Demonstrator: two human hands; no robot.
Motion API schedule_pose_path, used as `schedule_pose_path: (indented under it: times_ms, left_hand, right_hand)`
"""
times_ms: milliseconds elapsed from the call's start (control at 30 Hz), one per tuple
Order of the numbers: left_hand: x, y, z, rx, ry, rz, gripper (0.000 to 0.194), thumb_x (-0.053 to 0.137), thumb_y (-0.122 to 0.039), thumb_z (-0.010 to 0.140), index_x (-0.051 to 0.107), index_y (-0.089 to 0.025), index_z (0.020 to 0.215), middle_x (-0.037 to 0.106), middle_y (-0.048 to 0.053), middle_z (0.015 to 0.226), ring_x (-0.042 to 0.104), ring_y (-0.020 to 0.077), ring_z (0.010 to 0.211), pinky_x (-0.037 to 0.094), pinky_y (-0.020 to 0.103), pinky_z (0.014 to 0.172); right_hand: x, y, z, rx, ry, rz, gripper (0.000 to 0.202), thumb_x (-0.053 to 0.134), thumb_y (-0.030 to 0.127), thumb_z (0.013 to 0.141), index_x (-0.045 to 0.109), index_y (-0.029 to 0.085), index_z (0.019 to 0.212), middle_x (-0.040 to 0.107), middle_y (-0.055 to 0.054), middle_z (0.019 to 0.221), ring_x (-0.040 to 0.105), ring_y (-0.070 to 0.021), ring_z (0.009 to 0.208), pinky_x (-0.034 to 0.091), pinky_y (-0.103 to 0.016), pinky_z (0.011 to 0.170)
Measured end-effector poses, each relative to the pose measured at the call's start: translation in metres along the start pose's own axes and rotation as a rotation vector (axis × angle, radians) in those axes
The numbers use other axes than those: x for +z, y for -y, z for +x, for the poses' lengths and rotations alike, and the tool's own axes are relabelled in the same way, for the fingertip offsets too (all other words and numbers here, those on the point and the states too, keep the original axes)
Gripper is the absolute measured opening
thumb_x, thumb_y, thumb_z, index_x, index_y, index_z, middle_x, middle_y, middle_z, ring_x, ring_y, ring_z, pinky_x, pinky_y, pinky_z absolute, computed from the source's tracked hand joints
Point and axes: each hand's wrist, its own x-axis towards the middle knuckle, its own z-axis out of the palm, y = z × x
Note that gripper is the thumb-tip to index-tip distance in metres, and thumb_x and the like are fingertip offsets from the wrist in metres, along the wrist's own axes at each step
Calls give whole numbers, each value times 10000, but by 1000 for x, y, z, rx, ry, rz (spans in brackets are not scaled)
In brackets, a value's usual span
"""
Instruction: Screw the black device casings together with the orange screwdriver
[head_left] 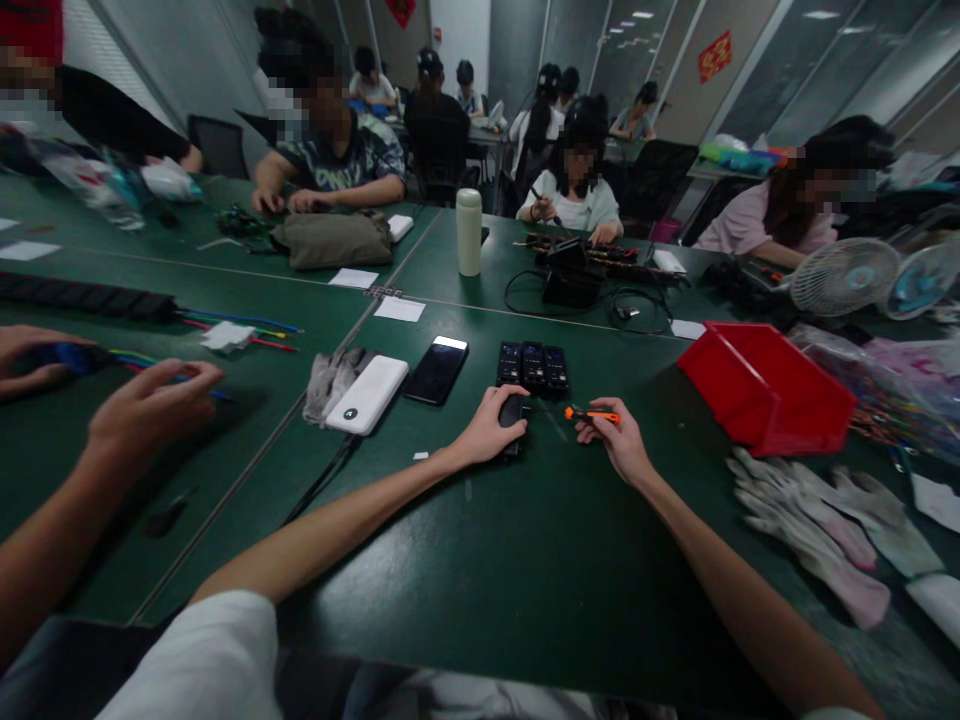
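Note:
My left hand [491,428] is closed around a small black box-shaped device [513,410], which it holds at the table surface. Just to the right, my right hand [619,440] grips a slim orange-and-black hand tool [600,415] that points left toward the device; its exact kind is unclear. Directly beyond my left hand stand three similar black devices [533,366] side by side in a row. A thin clear strip [556,420] appears between my two hands.
A phone [437,370], a white power bank [367,395] with a cable and a grey glove [330,385] lie left. On the right are a red bin [765,390] and work gloves [810,520]. A bottle [469,232] stands ahead. A co-worker's hands [142,410] handle wires at left.

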Motion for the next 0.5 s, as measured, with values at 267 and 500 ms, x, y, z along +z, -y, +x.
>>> schedule_pose_path:
  times_ms: [267, 500]
  left_hand:
    - [0, -1, 0, -5, 2, 5, 453, 591, -253, 789, 516, -254, 1236, 493, 45, 1153, 496, 208, 1097, 378, 386, 1046]
    - [1, 1, 0, 15, 2, 19, 463, 589, -252, 796, 500, -248, 1250, 493, 53, 1165, 494, 211, 1111, 376, 386, 1049]
  right_hand:
    - [-2, 6, -2, 11, 5, 27, 261, 670, 351, 826, 540, 205, 999, 689, -31, 800, 644, -157, 665, 508, -292, 633]
    - [-2, 2, -1, 5, 4, 39, 280, 671, 391, 824, 540, 205, 989, 682, -25, 765, 645, -165, 624, 502, -302, 601]
